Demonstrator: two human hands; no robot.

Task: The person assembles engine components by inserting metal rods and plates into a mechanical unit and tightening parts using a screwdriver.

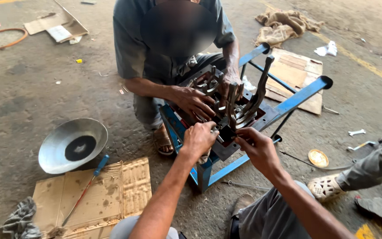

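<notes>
A dark metal gear assembly with shift forks (233, 110) rests on an overturned blue metal stool frame (303, 95). My left hand (198, 138) is closed on a small part at the near edge of the assembly. My right hand (257, 146) pinches the same near edge from the right, fingers on the metal. A person crouching opposite has both hands (193, 101) on the far side of the assembly.
A metal bowl (72, 144) lies on the concrete floor at left. A blue-handled screwdriver (87, 186) lies on flattened cardboard (111, 194). A rag (21, 219), a small yellow tin lid (318, 158), a wrench (357, 132) and another person's sandalled foot (326, 188) lie around.
</notes>
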